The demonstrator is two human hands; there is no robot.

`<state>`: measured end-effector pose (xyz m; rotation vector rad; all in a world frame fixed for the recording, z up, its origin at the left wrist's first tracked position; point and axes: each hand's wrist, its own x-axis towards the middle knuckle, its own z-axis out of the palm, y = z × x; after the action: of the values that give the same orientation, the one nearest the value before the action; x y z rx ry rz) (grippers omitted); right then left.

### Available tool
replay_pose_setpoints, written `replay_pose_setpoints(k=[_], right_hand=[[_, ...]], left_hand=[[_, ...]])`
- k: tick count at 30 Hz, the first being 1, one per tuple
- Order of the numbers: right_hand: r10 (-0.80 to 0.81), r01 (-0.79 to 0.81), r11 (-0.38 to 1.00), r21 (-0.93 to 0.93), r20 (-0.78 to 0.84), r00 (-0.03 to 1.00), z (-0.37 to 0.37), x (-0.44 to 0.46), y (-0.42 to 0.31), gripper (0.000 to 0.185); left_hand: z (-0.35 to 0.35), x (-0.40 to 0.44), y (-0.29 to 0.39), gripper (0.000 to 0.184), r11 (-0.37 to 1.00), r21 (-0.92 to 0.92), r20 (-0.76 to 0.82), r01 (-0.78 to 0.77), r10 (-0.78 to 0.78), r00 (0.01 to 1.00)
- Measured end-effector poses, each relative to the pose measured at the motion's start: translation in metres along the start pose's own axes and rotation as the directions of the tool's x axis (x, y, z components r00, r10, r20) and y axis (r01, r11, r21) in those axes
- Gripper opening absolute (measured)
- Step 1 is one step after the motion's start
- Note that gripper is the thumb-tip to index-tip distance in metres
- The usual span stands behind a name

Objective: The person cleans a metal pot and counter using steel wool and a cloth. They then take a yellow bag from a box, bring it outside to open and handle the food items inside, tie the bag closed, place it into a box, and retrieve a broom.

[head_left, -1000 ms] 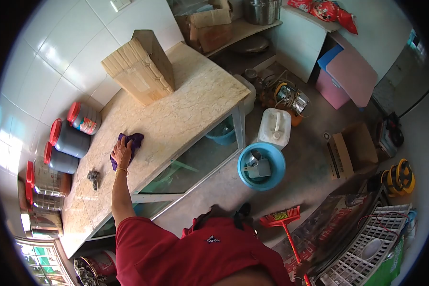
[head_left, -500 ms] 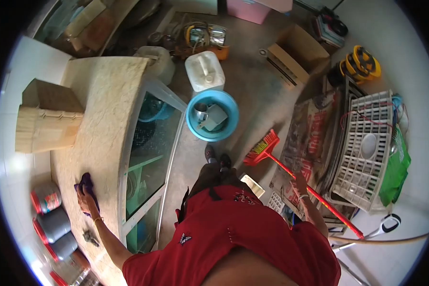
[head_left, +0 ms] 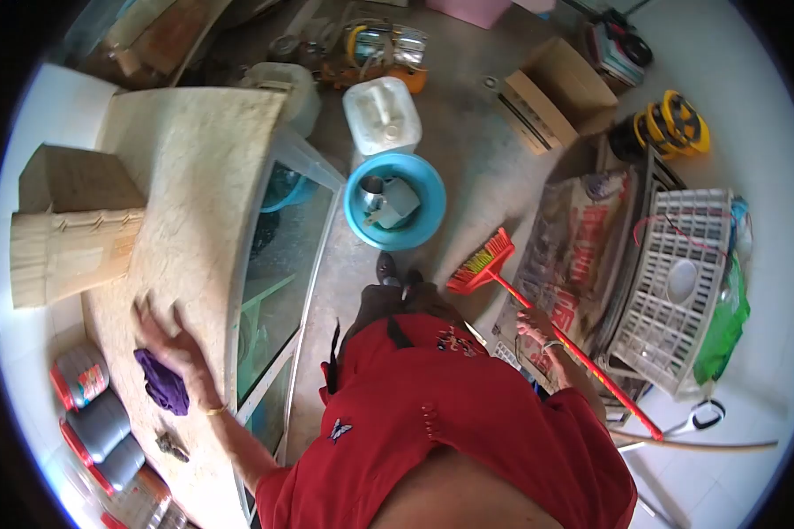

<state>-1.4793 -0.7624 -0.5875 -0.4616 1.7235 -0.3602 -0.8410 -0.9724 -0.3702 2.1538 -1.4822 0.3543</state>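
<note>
A purple cloth (head_left: 162, 383) lies crumpled on the pale stone-patterned countertop (head_left: 185, 159). My left hand (head_left: 176, 351) is raised beside and partly over it, fingers spread and smeared by motion, holding nothing. My right hand (head_left: 535, 324) is around the red handle of a broom (head_left: 582, 357). The broom's red head with yellow and red bristles (head_left: 483, 263) points away from me, above the floor or touching it; I cannot tell which. A small dark crumpled piece (head_left: 171, 446) lies on the counter near my left wrist.
A cardboard box (head_left: 75, 256) and several red-lidded jars (head_left: 81, 375) line the counter's left side. On the floor stand a blue basin (head_left: 435, 198) holding a metal cup, a white jerrycan (head_left: 382, 115) and an open carton (head_left: 560, 88). A white plastic crate (head_left: 679, 291) leans at right.
My left hand has let go of the purple cloth and lifted with its fingers spread. My right hand has shifted slightly along with the broom. The view has moved a little.
</note>
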Motion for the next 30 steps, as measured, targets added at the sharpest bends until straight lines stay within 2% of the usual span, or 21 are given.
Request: replay_pose_setpoints(k=[1,2,3,5,6,7,9,13,15,16,18,19,20,21,22,23,24,25,27,28,30], right_hand=[[0.008,-0.011,0.992,0.127,0.022,1.0,0.001,0.014,-0.011,0.007],[-0.013,0.012,1.0,-0.024,-0.048,0.999,0.002,0.026,-0.021,0.015],[-0.025,0.024,0.999,-0.033,-0.031,0.999,0.002,0.037,-0.033,0.015],[-0.203,0.199,0.978,-0.07,-0.053,0.978,-0.011,0.044,-0.059,0.027],[-0.469,0.403,0.772,-0.492,-0.012,0.883,-0.018,0.059,-0.064,0.029],[-0.654,0.478,0.37,-0.797,0.142,0.743,-0.028,0.076,-0.07,0.031],[-0.421,0.36,0.869,-0.341,-0.126,0.898,-0.027,0.071,-0.109,0.025],[-0.554,0.411,0.754,-0.513,-0.159,0.817,-0.077,0.14,-0.128,0.024],[-0.475,0.396,0.87,-0.295,-0.281,0.834,-0.104,0.164,-0.161,0.025],[-0.471,0.394,0.872,-0.29,-0.278,0.837,-0.119,0.176,-0.186,0.025],[-0.544,0.173,0.714,-0.679,-0.381,0.748,-0.151,0.21,-0.234,0.033],[-0.533,0.169,0.72,-0.673,-0.38,0.756,-0.174,0.245,-0.241,0.033],[-0.559,0.219,0.754,-0.619,-0.43,0.709,-0.198,0.29,-0.246,0.036],[-0.575,0.27,0.781,-0.563,-0.482,0.661,-0.22,0.332,-0.253,0.039],[-0.564,0.267,0.789,-0.554,-0.479,0.672,-0.238,0.361,-0.27,0.039],[-0.553,0.234,0.797,-0.557,-0.517,0.653,-0.252,0.385,-0.29,0.04],[-0.54,0.196,0.806,-0.558,-0.559,0.629,-0.268,0.408,-0.308,0.042],[-0.52,0.181,0.818,-0.546,-0.568,0.638,-0.285,0.432,-0.321,0.042],[-0.536,0.097,0.778,-0.621,-0.576,0.617,-0.311,0.483,-0.34,0.052],[-0.528,0.091,0.779,-0.621,-0.57,0.63,-0.32,0.508,-0.341,0.052],[-0.688,0.044,0.625,-0.78,-0.522,0.504,-0.329,0.549,-0.344,0.07]], left_hand=[[0.008,0.001,0.036,0.051,0.993,-0.063,0.038,-0.101,0.104,0.994],[0.017,0.006,0.068,0.051,0.971,-0.129,0.069,-0.201,0.211,0.975],[0.028,0.013,0.092,0.051,0.932,-0.207,0.1,-0.296,0.321,0.942],[0.045,0.033,0.125,0.054,0.867,-0.114,0.071,-0.485,0.494,0.866],[0.055,0.041,0.136,0.053,0.862,-0.16,0.081,-0.482,0.498,0.864],[0.067,0.048,0.144,0.054,0.858,-0.212,0.072,-0.468,0.491,0.868],[0.092,0.061,0.15,0.055,0.852,-0.174,0.046,-0.494,0.508,0.86],[0.131,0.074,0.155,0.054,0.917,-0.158,0.092,-0.366,0.382,0.919],[0.158,0.081,0.142,0.052,0.959,-0.1,0.074,-0.264,0.272,0.96],[0.17,0.086,0.127,0.05,0.938,0.008,0.085,-0.346,0.345,0.935],[0.182,0.094,0.118,0.051,0.973,0.054,0.01,-0.225,0.225,0.974],[0.172,0.096,0.144,0.049,1.0,-0.002,0.003,-0.013,0.013,1.0],[0.188,0.098,0.092,0.046,0.994,0.068,-0.044,-0.088,0.092,0.995],[0.188,0.098,0.068,0.042,0.997,0.075,0.007,-0.034,0.033,0.999],[0.192,0.095,0.029,0.042,0.985,0.154,0.01,0.072,-0.075,0.997],[0.18,0.093,-0.056,0.045,0.752,0.607,0.327,-0.259,0.061,0.943],[0.174,0.088,-0.007,0.049,0.941,0.277,0.118,0.194,-0.234,0.965],[0.162,0.086,-0.007,0.046,0.571,0.799,0.198,-0.189,0.047,0.979],[0.158,0.085,0.047,0.043,0.473,0.881,0.069,0.0,-0.128,0.989],[0.155,0.09,0.07,0.038,0.466,0.885,0.07,0.003,-0.138,0.988],[0.143,0.097,0.075,0.045,0.363,0.926,0.158,-0.104,-0.123,0.98]])
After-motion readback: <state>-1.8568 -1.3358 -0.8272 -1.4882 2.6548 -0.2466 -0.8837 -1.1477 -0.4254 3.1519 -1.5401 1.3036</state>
